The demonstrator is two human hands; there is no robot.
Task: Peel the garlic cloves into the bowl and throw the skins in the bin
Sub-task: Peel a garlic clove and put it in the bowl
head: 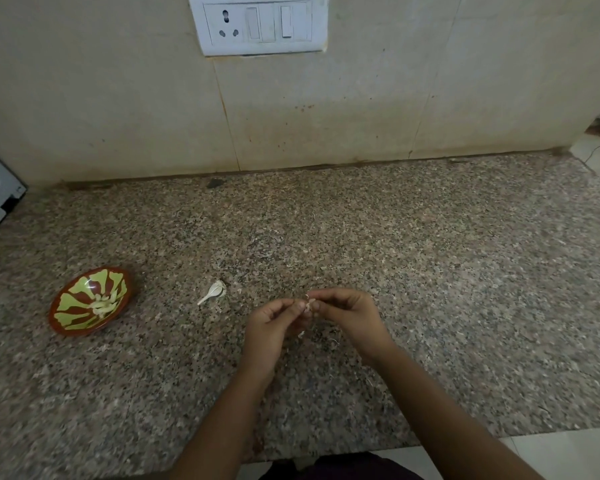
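Peeling under way, one clove in hand

Both hands, left hand [274, 327] and right hand [347, 317], pinch a garlic clove [309, 304] together above the surface [430, 271]; peeled cloves [102, 305] fill the bowl [70, 326] far left; garlic remnant [212, 292] and skin scraps [301, 334] remain.

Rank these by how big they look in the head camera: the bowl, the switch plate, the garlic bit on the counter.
1. switch plate, partly cut off
2. bowl
3. garlic bit
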